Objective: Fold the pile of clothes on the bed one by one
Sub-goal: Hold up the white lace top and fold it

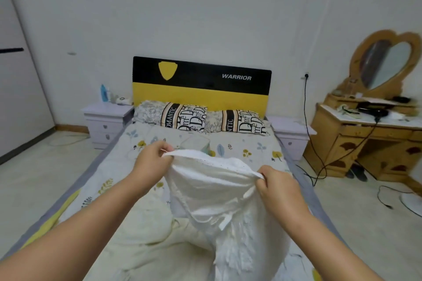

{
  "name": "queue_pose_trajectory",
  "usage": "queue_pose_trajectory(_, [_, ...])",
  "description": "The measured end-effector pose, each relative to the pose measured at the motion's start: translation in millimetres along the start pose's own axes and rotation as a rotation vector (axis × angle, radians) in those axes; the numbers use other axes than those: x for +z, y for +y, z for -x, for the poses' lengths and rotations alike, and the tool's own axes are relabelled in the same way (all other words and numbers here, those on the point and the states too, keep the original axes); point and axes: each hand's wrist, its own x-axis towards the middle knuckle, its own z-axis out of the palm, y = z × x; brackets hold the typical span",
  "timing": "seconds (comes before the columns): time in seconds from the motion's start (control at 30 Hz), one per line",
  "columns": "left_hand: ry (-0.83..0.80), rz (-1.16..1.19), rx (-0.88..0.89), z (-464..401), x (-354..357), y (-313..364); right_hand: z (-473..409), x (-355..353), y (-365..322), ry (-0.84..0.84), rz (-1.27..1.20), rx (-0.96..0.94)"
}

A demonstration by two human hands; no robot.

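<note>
L hand (152, 157) & R hand (274, 186) each pinch top edge of white garment (219, 189), held up over bed (239, 146) at 12 o'clock, prob. to spread it before folding.

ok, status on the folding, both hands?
Left hand, right hand pinch white garment top edge, lifted. Folded piece beyond. Nothing blocking.

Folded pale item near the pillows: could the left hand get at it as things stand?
Probably not yet: the left hand grips the white garment, which hangs in front of the folded item.
</note>
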Motion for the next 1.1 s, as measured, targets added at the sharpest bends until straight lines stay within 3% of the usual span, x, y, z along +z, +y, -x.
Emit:
queue_pose_trajectory(0.07, [-0.116, 0.266, -0.057, 3, -9, 19, 6, 0, 7, -0.057, 0.078, 0.023])
queue_pose_trajectory(0.2, [-0.185, 0.313, -0.021, 11, -17, 58, 17, 6, 11, -0.08, 0.171, 0.047])
queue_pose_trajectory(0.3, [-0.086, 0.142, 0.075, 11, -23, 71, 20, 2, 10, -0.056, 0.149, 0.105])
queue_pose_trajectory(0.43, [-0.06, -0.179, 0.189, 14, -34, 67, 27, -15, 4, 0.068, -0.148, 0.151])
queue_pose_trajectory(0.53, [-0.069, -0.162, 0.218, 21, -36, 66, 29, -27, -8, 0.069, -0.378, 0.16])
queue_pose_trajectory(0.63, [-0.078, -0.08, 0.268, 32, -30, 80, 31, -28, -28, -0.049, -0.451, 0.15])
queue_pose_trajectory(0.77, [0.023, -0.133, 0.322, 35, -32, 97, 38, -28, -42, -0.126, -0.458, 0.064])
queue_pose_trajectory(0.83, [0.068, -0.199, 0.348, 30, -47, 91, 38, -35, -36, -0.138, -0.342, 0.034])
queue_pose_trajectory(0.9, [-0.011, -0.285, 0.367, 25, -65, 74, 38, -45, -26, -0.092, -0.178, 0.047])
queue_pose_trajectory(1.0, [-0.214, -0.505, 0.365, 22, -75, 41, 37, -57, -14, 0.029, -0.137, 0.117])
queue_pose_trajectory(1.1, [-0.162, -0.639, 0.372, 20, -70, 8, 34, -65, -11, 0.127, -0.15, 0.17])
